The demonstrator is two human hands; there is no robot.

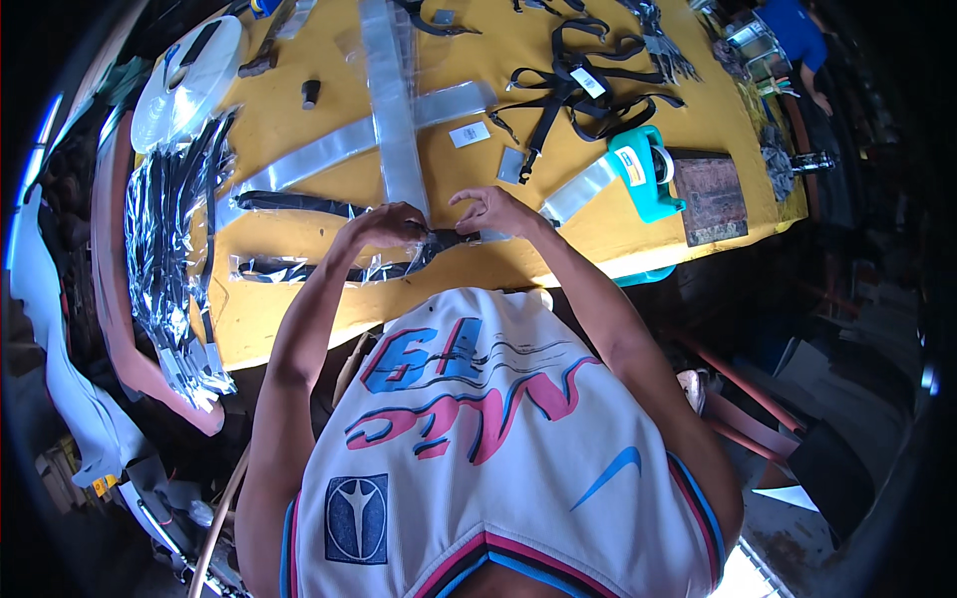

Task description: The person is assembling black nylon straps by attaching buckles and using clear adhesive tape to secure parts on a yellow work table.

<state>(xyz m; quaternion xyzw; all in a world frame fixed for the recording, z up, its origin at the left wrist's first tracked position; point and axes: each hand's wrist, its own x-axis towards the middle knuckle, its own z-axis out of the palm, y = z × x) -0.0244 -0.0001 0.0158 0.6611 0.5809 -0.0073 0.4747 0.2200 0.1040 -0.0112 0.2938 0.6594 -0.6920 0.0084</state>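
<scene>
The yellow table [284, 329] ends at a curved near edge just in front of the person's torso, with bare surface showing along the near left and between the items farther off. A black strap [445, 242], partly in clear plastic, lies near that edge in the middle, between the hands. The left hand [394, 225] curls over its left part, but whether it grips cannot be told; the right hand [490, 211] is at its right end, fingers bent and slightly parted. Left of them, two clear sleeves [299, 202] hold black straps, and a heap of glossy wrapped straps [174, 249] runs along the left edge. Flat clear strips [397, 140] cross beyond the hands. To the right, a teal tape dispenser [635, 177] with a roll in it stands beside a dark board [710, 197]. Tangled black webbing [583, 75] lies far right of centre; a large pale roll [159, 110] rests far left.
</scene>
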